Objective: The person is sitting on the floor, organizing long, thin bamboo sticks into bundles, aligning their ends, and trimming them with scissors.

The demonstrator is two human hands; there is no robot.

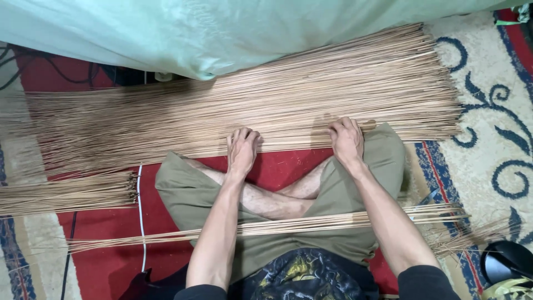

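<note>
Sticks [277, 105] lie long from left to right just beyond both hands, left hand [242, 149] and right hand [346, 139] apart, fingers pressing flat on their near edge.

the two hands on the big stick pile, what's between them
In the head view, only sticks of the big pile lie between the left hand and right hand; at the pile's near edge, red carpet shows.
</note>
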